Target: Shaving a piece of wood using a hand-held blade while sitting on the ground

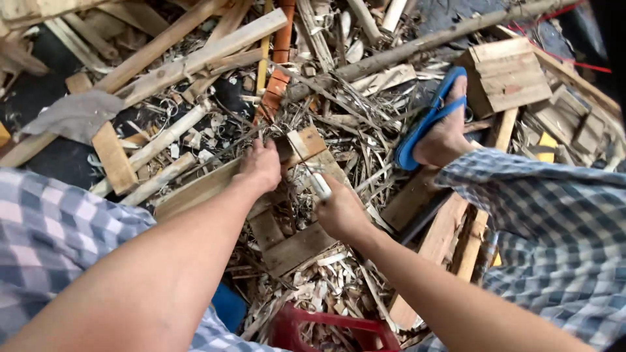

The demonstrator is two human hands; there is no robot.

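At the middle of the frame a thin bamboo strip [287, 140] looks light, springy and sharp-edged, best gripped near its end. The left hand [261, 166] pinches it, fingers closed. The right hand [339, 212] wraps a pale-handled knife [317, 182]. Wood scraps [195, 55] and shavings [326, 280] lie around; a foot in a blue sandal [433, 117] sits at right.

The person wears loose clothing in a blue, grey and white check [59, 228], the cloth showing at eight o'clock over the left side and again at four o'clock over the right leg [541, 221]. Both forearms are bare, with no sleeves reaching the left hand [261, 166] or right hand [339, 212]. At two o'clock, a bright blue flip-flop sandal [427, 120] sits on the right foot.
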